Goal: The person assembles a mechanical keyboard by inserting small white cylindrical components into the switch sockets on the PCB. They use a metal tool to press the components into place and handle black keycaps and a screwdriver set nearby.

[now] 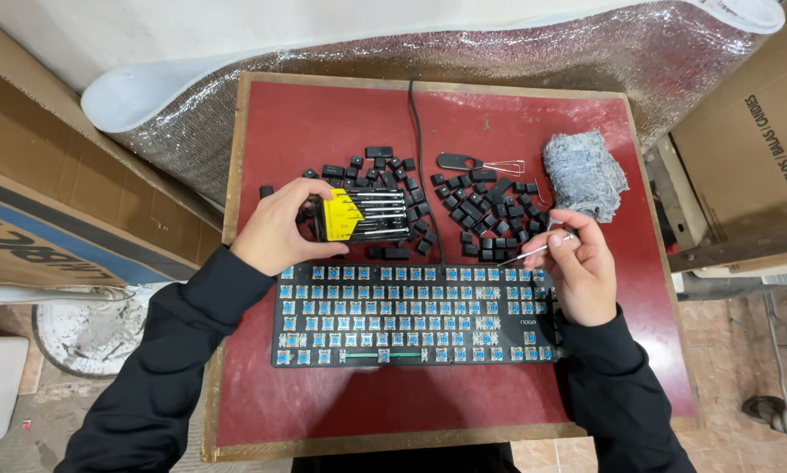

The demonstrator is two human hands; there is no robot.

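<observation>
L hand (278, 226) clamped on yellow-black screwdriver case (363, 215), approx. six drivers racked inside, held above keyboard (411, 314). R hand (580, 267) pinched shut on thin metal tool (534, 252) over keyboard's top-right corner. Loose keycaps (481, 210) on red tabletop (323, 394); grey rag (583, 173) adj.

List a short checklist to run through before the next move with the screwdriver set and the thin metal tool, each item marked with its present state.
1. Left hand grips the yellow-and-black screwdriver set: ok.
2. Right hand pinches the thin metal tool: ok.
3. Black keyboard with bare blue switches lies flat on the red tabletop: ok.
4. Loose black keycaps kept off the keyboard: ok.
5. Grey folded cloth away from both hands: ok.
6. All screwdrivers present in set: cannot tell.
</observation>
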